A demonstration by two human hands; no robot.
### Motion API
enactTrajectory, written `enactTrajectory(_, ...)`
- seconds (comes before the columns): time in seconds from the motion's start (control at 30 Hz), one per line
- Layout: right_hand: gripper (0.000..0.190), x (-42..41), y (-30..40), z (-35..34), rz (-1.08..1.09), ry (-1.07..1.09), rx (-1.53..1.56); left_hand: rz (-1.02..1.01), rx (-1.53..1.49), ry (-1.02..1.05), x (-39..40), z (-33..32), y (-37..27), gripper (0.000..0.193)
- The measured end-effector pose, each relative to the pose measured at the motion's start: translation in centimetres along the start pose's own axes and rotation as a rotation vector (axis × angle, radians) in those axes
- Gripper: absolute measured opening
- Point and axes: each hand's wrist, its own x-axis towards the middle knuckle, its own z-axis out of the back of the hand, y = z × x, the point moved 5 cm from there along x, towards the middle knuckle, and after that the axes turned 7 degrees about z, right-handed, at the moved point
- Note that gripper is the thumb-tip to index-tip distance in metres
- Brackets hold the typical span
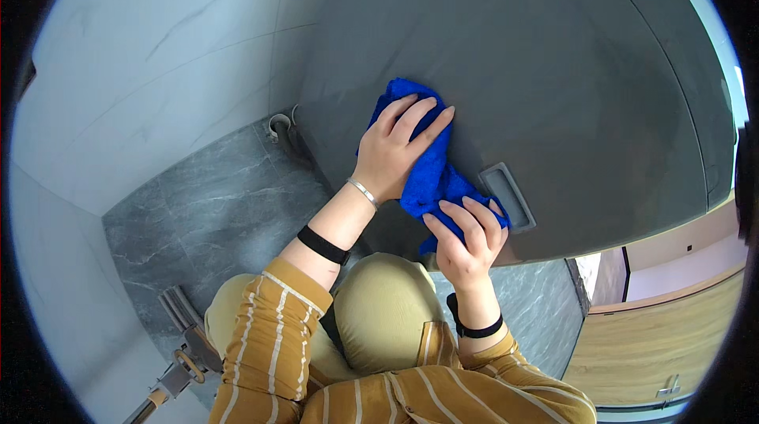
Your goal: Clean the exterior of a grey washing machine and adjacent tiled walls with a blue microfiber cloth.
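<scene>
A blue microfibre cloth (431,170) lies bunched against a large dark grey panel (551,68), which looks like the side of an appliance. My left hand (396,148) presses the upper part of the cloth to the panel, fingers spread over it. Lower and to the right, my right hand (471,240) grips the cloth's other end. That end touches the near edge of a recessed grey handle (509,195) set into the panel. The thumbs are largely hidden, and so is the surface beneath the cloth.
A white marbled wall (195,26) rises at the left. A grey hose (289,142) enters a white floor pipe (279,123) beside the panel. On the grey tiled floor (207,216), a mop-like tool (184,359) lies near my left knee. A wooden cabinet (652,341) stands at right.
</scene>
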Motion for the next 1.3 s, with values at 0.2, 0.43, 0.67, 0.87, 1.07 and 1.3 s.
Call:
enactTrajectory(0.2, 0.023, 0.06, 0.24, 0.03, 0.008, 0.006, 0.004, 0.012, -0.046, -0.037, 0.02, 0.69, -0.21, 0.055)
enactTrajectory(0.43, 0.025, 0.02, 0.08, 0.02, 0.003, -0.001, 0.002, 0.016, 0.000, 0.002, 0.15, 0.35, -0.11, 0.056)
enactTrajectory(0.67, 0.024, -0.06, 0.18, 0.07, 0.006, 0.000, 0.003, -0.007, -0.004, -0.013, -0.04, 0.41, -0.12, 0.059)
enactTrajectory(0.87, 0.023, -0.09, 0.11, 0.14, 0.007, -0.003, -0.005, 0.014, 0.007, 0.002, 0.21, 0.50, -0.35, 0.057)
enactTrajectory(1.07, 0.024, -0.11, 0.18, 0.22, 0.010, -0.003, -0.005, 0.006, 0.000, -0.020, -0.06, 0.38, -0.26, 0.058)
enactTrajectory(1.3, 0.024, -0.21, 0.20, 0.22, 0.010, -0.008, -0.002, -0.001, 0.007, -0.014, -0.03, 0.41, -0.37, 0.057)
